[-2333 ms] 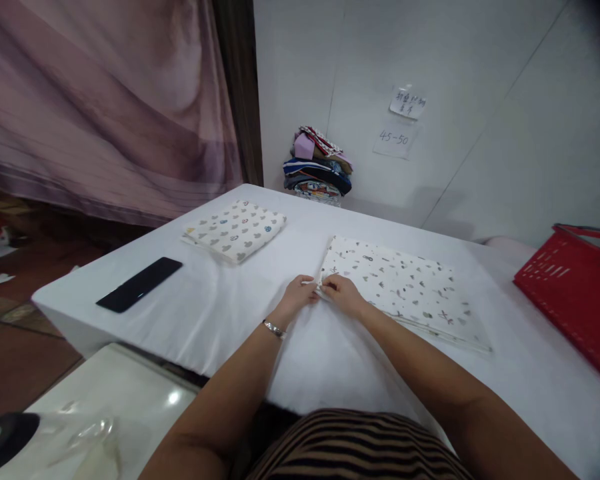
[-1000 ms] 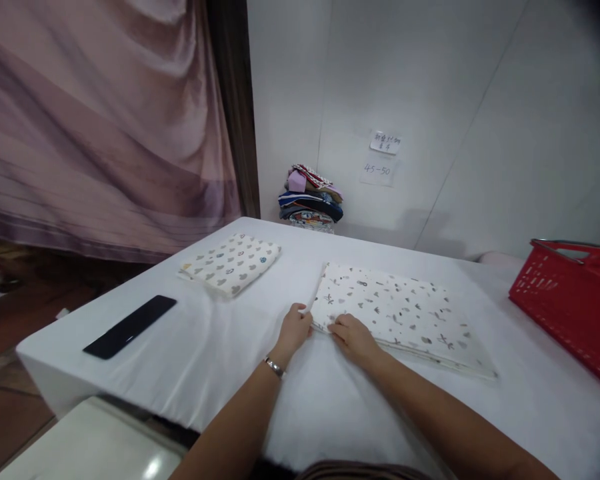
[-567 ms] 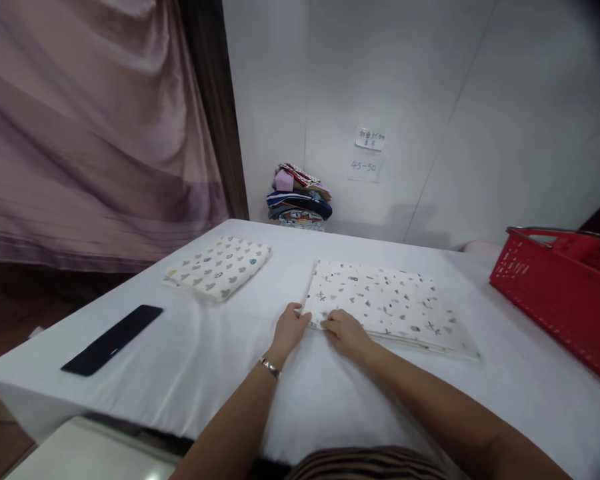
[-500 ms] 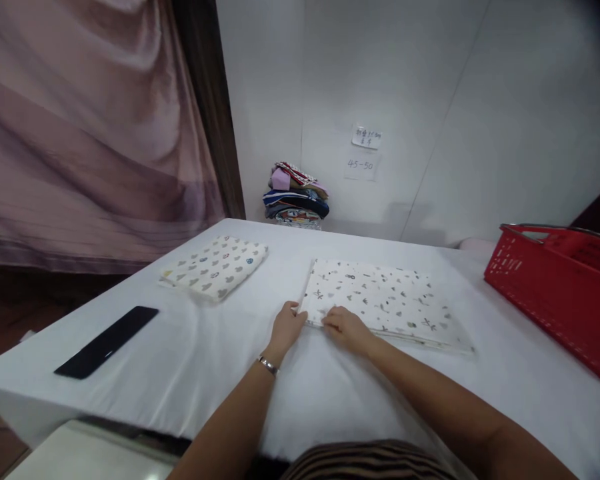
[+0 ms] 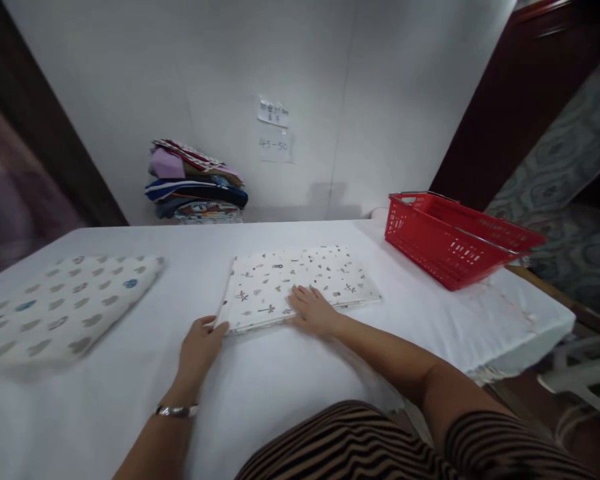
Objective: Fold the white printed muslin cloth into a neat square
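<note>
A folded white cloth with small dark and grey prints point(image 5: 300, 273) lies flat in front of me. My left hand point(image 5: 201, 343) is at its near left corner, the thumb and fingers closed on the edge there. My right hand point(image 5: 315, 312) rests palm down on the near edge, about the middle, its fingers stretched out over the top layer. The near edge shows several layers. On the left lies a second folded cloth point(image 5: 75, 300), white with grey cloud-like shapes and a few blue ones, touched by neither hand.
The table has a white cover point(image 5: 260, 393). A red plastic basket point(image 5: 430, 237) stands at its right end. Against the wall behind, a stack of folded fabrics point(image 5: 197, 183) rises beyond the far edge. Paper notes point(image 5: 275, 145) hang on the wall. A white chair point(image 5: 585, 373) is at lower right.
The view has turned right, bringing the whole basket in and leaving the black flat object out. My right hand has slid right along the cloth and flattened; my left hand stays at the corner.
</note>
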A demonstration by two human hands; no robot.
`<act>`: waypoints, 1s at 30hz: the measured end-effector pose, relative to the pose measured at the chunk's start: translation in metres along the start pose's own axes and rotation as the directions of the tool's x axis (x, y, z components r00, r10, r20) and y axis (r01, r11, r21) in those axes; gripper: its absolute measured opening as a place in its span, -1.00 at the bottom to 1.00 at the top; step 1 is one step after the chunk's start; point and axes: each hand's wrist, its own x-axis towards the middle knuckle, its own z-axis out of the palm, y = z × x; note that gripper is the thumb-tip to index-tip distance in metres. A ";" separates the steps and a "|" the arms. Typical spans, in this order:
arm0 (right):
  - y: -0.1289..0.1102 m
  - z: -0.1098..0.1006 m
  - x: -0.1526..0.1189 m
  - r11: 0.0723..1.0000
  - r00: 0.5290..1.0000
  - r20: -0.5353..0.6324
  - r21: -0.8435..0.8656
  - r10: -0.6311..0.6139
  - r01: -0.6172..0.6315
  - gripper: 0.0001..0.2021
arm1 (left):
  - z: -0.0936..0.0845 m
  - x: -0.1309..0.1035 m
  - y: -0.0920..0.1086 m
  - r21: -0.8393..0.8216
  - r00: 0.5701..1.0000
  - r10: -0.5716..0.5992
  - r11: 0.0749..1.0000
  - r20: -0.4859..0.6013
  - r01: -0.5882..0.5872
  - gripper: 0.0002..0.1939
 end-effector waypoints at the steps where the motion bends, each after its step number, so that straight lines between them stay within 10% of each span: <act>1: 0.003 -0.002 -0.003 1.000 1.000 0.023 0.000 0.014 -0.014 -0.30 | 0.000 0.000 0.000 -0.007 1.000 -0.004 1.000 0.004 0.004 -0.45; 17: 0.100 -0.015 -0.058 0.930 0.933 -0.029 0.093 0.359 -0.355 -0.31 | -0.004 -0.001 0.011 -0.027 0.998 -0.063 0.998 -0.001 0.063 -0.48; 24: 0.144 -0.023 -0.075 0.749 0.745 -0.080 0.064 0.662 -0.659 -0.33 | -0.005 -0.001 0.010 -0.098 0.996 -0.087 0.991 0.035 0.090 -0.41; 30: 0.161 -0.022 -0.073 0.755 0.751 -0.084 0.082 0.655 -0.650 -0.41 | -0.005 0.003 0.006 -0.033 0.996 -0.077 0.996 0.038 0.078 -0.40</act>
